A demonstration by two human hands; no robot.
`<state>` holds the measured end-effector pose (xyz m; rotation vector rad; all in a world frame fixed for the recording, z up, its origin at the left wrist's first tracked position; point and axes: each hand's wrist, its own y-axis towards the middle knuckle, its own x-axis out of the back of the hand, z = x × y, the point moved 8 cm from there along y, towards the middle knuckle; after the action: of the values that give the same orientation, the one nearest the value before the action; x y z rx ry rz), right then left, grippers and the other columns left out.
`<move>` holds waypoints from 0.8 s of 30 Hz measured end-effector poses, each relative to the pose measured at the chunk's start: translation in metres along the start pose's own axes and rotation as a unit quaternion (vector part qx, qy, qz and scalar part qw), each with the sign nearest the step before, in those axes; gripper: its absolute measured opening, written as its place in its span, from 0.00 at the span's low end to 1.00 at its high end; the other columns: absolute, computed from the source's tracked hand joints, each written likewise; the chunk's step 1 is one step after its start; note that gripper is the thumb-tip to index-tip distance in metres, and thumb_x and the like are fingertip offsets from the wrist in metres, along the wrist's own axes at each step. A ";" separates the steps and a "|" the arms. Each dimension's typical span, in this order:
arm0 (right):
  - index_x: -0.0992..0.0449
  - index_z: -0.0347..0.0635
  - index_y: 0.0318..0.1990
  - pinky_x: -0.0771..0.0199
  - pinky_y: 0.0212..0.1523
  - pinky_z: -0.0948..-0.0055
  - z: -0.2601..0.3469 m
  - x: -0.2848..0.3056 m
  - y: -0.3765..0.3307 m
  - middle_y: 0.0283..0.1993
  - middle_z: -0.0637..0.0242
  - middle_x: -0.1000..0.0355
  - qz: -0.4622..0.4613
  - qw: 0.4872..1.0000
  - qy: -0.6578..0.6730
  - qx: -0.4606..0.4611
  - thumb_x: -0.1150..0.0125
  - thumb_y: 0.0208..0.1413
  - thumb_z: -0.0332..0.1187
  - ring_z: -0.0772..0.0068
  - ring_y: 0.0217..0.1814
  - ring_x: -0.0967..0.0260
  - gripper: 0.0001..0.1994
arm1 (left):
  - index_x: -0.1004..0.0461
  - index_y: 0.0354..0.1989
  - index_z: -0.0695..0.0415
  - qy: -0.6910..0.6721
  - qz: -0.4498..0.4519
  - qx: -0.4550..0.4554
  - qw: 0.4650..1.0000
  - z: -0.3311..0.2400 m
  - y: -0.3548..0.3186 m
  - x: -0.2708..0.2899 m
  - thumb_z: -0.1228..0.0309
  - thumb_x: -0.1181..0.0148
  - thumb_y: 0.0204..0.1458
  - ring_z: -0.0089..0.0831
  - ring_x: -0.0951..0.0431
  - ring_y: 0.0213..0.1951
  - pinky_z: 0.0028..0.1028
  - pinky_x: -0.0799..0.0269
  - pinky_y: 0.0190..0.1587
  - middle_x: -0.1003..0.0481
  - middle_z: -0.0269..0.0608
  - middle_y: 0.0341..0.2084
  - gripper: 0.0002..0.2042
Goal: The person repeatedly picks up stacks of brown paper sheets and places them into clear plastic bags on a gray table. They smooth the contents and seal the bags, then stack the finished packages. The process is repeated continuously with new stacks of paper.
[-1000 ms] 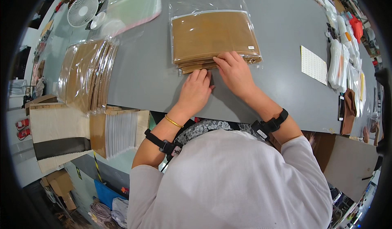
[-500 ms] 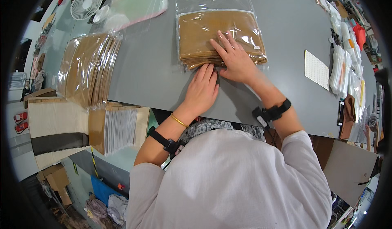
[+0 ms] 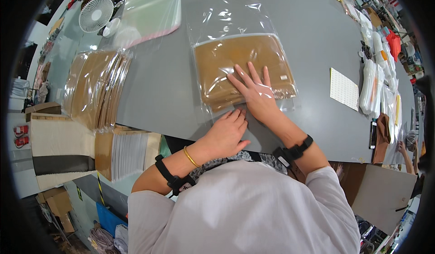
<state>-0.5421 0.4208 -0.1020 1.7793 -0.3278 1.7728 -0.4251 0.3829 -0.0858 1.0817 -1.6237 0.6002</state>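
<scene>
A clear plastic bag (image 3: pixel 230 21) with folded brown material (image 3: pixel 217 59) inside lies before me on the grey table. Its see-through end points away from me, and a small white label (image 3: pixel 284 77) sits near its right side. My right hand (image 3: pixel 259 99) rests flat on the lower part of the bag with its fingers spread. Just left of it, my left hand (image 3: pixel 227 131) is at the near edge, fingers stretched out and thumb apart. Its fingertips are by the bag's edge; whether they touch it is unclear.
Several bagged brown packages (image 3: pixel 93 88) are stacked at the left, above an open carton (image 3: pixel 63 138). Large clear sheets (image 3: pixel 152 9) and a white fan (image 3: pixel 96 14) lie beyond. A white label sheet (image 3: pixel 343 89), a phone (image 3: pixel 373 135) and plastic bags (image 3: pixel 371 86) are on the right.
The bag has slid toward me. My right hand lies flatter on it with fingers spread, while my left hand has drawn back nearer to my body, its thumb now apart.
</scene>
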 end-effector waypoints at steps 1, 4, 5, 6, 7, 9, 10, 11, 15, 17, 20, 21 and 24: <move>0.39 0.65 0.74 0.60 0.76 0.30 -0.004 -0.003 0.013 0.80 0.66 0.47 -0.039 0.999 0.013 0.004 0.41 0.56 0.27 0.49 0.83 0.56 0.37 | 0.24 0.51 0.71 -0.004 0.017 -0.004 1.000 0.002 0.001 -0.002 0.56 0.34 0.54 0.52 0.30 0.64 0.41 0.28 0.61 0.26 0.60 0.56 0.28; 0.40 0.69 0.75 0.60 0.77 0.32 -0.024 -0.030 0.075 0.79 0.68 0.46 -0.074 0.996 -0.044 -0.034 0.43 0.57 0.26 0.51 0.83 0.54 0.38 | 0.22 0.48 0.70 -0.019 0.039 -0.030 0.999 0.009 0.007 -0.002 0.53 0.36 0.55 0.52 0.27 0.61 0.39 0.23 0.56 0.25 0.61 0.54 0.27; 0.40 0.69 0.75 0.59 0.77 0.33 -0.032 -0.040 0.095 0.79 0.67 0.45 -0.069 0.995 -0.053 -0.053 0.43 0.58 0.26 0.51 0.82 0.53 0.37 | 0.22 0.47 0.70 -0.030 0.042 -0.039 0.998 0.011 0.009 0.000 0.53 0.36 0.55 0.51 0.26 0.61 0.38 0.23 0.55 0.24 0.61 0.54 0.27; 0.41 0.70 0.75 0.58 0.76 0.33 -0.039 -0.046 0.117 0.78 0.67 0.44 -0.080 0.993 -0.061 -0.065 0.44 0.59 0.26 0.51 0.82 0.51 0.37 | 0.21 0.46 0.69 -0.042 0.045 -0.046 0.997 0.013 0.011 0.002 0.53 0.36 0.55 0.51 0.26 0.60 0.38 0.22 0.55 0.24 0.61 0.54 0.26; 0.41 0.70 0.75 0.58 0.76 0.34 -0.045 -0.044 0.139 0.77 0.66 0.43 -0.132 0.987 -0.067 -0.063 0.45 0.60 0.26 0.52 0.81 0.50 0.36 | 0.21 0.44 0.69 -0.058 0.074 -0.050 0.994 0.016 0.012 -0.001 0.53 0.35 0.54 0.51 0.25 0.60 0.38 0.22 0.53 0.24 0.62 0.54 0.25; 0.40 0.68 0.74 0.56 0.76 0.34 -0.063 -0.054 0.193 0.75 0.64 0.40 -0.118 0.987 -0.062 -0.087 0.46 0.61 0.26 0.52 0.80 0.47 0.35 | 0.21 0.43 0.69 -0.084 0.091 -0.068 0.990 0.022 0.016 0.001 0.53 0.36 0.55 0.50 0.25 0.60 0.38 0.21 0.53 0.24 0.62 0.54 0.25; 0.40 0.68 0.74 0.55 0.75 0.34 -0.071 -0.059 0.217 0.74 0.63 0.38 -0.096 0.987 -0.074 -0.102 0.46 0.61 0.26 0.52 0.79 0.46 0.34 | 0.21 0.42 0.69 -0.091 0.108 -0.075 0.987 0.025 0.017 0.000 0.53 0.36 0.55 0.50 0.25 0.60 0.38 0.21 0.53 0.24 0.62 0.54 0.25; 0.39 0.67 0.74 0.55 0.75 0.34 -0.075 -0.053 0.234 0.74 0.62 0.38 -0.138 0.986 -0.048 -0.080 0.46 0.61 0.26 0.51 0.79 0.46 0.34 | 0.19 0.37 0.70 -0.115 0.079 -0.086 0.986 0.028 0.020 0.006 0.54 0.36 0.54 0.52 0.23 0.57 0.38 0.21 0.51 0.23 0.66 0.52 0.24; 0.38 0.64 0.73 0.56 0.74 0.31 -0.085 -0.050 0.239 0.75 0.60 0.40 -0.117 0.985 -0.101 -0.074 0.47 0.61 0.27 0.46 0.79 0.48 0.32 | 0.23 0.44 0.68 -0.123 0.114 -0.082 0.982 0.045 0.023 0.003 0.61 0.34 0.55 0.47 0.25 0.59 0.35 0.20 0.48 0.25 0.59 0.55 0.20; 0.35 0.61 0.71 0.61 0.74 0.26 -0.090 -0.055 0.204 0.77 0.62 0.43 -0.054 0.977 -0.165 -0.121 0.52 0.63 0.27 0.40 0.80 0.51 0.28 | 0.24 0.48 0.68 -0.127 0.113 -0.064 0.983 0.050 0.023 0.001 0.63 0.34 0.54 0.43 0.24 0.56 0.32 0.19 0.44 0.26 0.57 0.58 0.20; 0.32 0.58 0.67 0.64 0.74 0.23 -0.093 -0.057 0.149 0.78 0.69 0.43 -0.031 0.976 -0.093 -0.197 0.53 0.63 0.26 0.38 0.80 0.53 0.25 | 0.25 0.53 0.67 -0.093 0.033 -0.052 0.994 0.048 0.025 0.008 0.64 0.33 0.53 0.37 0.26 0.49 0.26 0.20 0.40 0.29 0.51 0.62 0.23; 0.32 0.58 0.66 0.64 0.74 0.22 -0.097 -0.062 0.144 0.78 0.71 0.43 -0.002 0.976 -0.073 -0.207 0.52 0.63 0.26 0.38 0.81 0.53 0.24 | 0.26 0.54 0.67 -0.079 0.053 -0.065 0.993 0.045 0.026 0.003 0.64 0.33 0.53 0.35 0.28 0.47 0.25 0.21 0.39 0.30 0.50 0.63 0.23; 0.31 0.56 0.64 0.64 0.74 0.21 -0.111 -0.060 0.158 0.78 0.75 0.44 0.010 0.978 -0.043 -0.206 0.51 0.63 0.25 0.38 0.81 0.55 0.23 | 0.26 0.56 0.67 -0.073 0.078 -0.110 0.988 0.035 0.027 -0.003 0.65 0.32 0.51 0.33 0.30 0.45 0.23 0.22 0.38 0.33 0.48 0.65 0.26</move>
<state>-0.7273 0.3443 -0.1306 1.5569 -0.6972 1.5093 -0.4652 0.3681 -0.0968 0.8577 -1.8670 0.4393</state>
